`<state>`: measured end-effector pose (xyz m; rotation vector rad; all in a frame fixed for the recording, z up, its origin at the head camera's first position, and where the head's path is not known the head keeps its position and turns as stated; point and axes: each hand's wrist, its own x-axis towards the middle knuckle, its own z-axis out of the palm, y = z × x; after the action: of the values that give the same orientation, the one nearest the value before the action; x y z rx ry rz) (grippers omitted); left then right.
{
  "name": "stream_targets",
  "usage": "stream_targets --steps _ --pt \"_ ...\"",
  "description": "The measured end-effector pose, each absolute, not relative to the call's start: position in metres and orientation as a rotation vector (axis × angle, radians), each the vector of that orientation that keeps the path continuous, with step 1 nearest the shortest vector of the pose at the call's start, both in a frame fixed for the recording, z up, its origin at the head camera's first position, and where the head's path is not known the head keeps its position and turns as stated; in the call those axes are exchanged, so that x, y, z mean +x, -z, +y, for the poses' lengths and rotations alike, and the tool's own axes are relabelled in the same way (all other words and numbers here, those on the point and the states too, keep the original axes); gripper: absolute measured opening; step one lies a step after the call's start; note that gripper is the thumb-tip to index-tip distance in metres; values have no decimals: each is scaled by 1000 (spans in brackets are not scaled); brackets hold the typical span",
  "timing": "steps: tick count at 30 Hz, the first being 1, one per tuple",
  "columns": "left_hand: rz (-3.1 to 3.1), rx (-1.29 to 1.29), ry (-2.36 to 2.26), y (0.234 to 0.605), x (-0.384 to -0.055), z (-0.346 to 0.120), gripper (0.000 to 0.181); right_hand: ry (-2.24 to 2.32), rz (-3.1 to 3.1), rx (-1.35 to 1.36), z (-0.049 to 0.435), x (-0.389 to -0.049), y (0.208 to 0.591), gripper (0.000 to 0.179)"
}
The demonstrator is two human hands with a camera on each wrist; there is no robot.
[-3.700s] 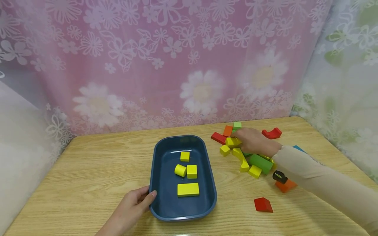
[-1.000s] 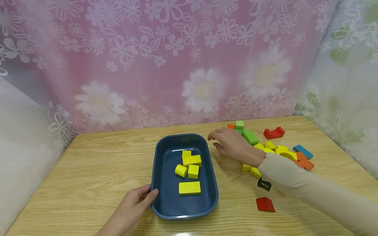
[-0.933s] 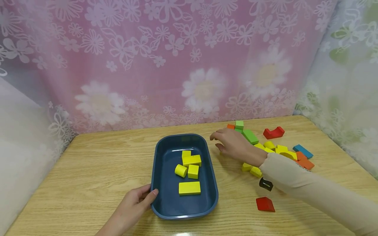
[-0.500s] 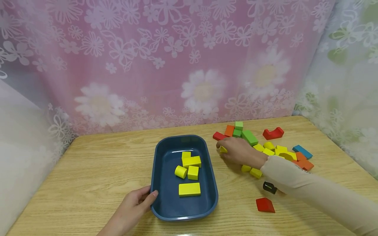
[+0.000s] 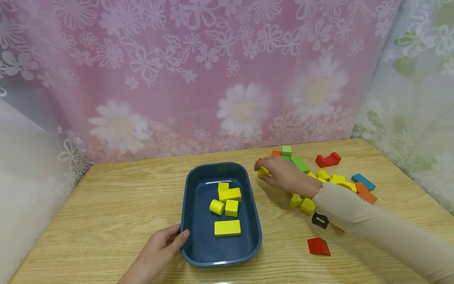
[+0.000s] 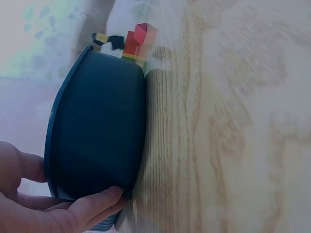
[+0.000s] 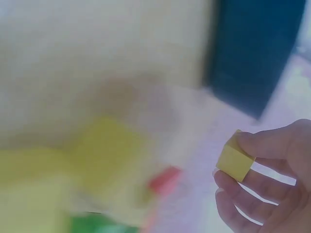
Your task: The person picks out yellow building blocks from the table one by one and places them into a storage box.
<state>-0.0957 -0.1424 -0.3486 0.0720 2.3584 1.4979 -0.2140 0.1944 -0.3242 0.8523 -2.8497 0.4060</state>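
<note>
One table (image 5: 124, 197) of pale, grained wood fills the lower part of the head view, with a glint of light at bottom centre. Behind its far edge a pink curtain (image 5: 170, 79) with white flowers hangs across the top of the frame; a paler, green-leafed curtain (image 5: 415, 98) takes up the right side, and a whitish surface (image 5: 21, 138) shows at the left edge. At lower centre sits a dark blue tray (image 5: 200, 244), five yellow blocks (image 5: 227, 228) on its floor. The left hand (image 5: 161, 246) grips the tray's left wall, thumb over the rim. Right of centre, the right hand (image 5: 283, 173) pinches a yellow cube (image 5: 263, 172) between thumb and fingers, near the tray's upper right side. Green, yellow, orange and blue blocks (image 5: 300, 165) lie around that hand and to its right; a red arch (image 5: 328, 160) is at middle right, and a red wedge (image 5: 319, 246) lies apart at lower right, left of the beige sleeve (image 5: 383, 232).
</note>
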Motion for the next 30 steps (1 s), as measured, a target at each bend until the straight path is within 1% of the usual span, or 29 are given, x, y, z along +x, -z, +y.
stream_targets --steps 4,8,18,24,30 --pt "2365 68 -1473 347 -97 -144 51 -444 -2778 873 179 -214 299 27" --pt "2377 65 -1466 348 -97 -144 50 -418 -2799 923 160 -214 288 28" --pt "2354 107 -1496 349 -95 -143 48 -259 -2804 1183 133 -221 306 24" --pt "2353 112 -1509 349 -95 -143 47 -93 -2880 1220 119 -223 312 26" --pt "2359 119 -1506 350 -95 -143 47 8 -2921 1196 112 -224 313 30"
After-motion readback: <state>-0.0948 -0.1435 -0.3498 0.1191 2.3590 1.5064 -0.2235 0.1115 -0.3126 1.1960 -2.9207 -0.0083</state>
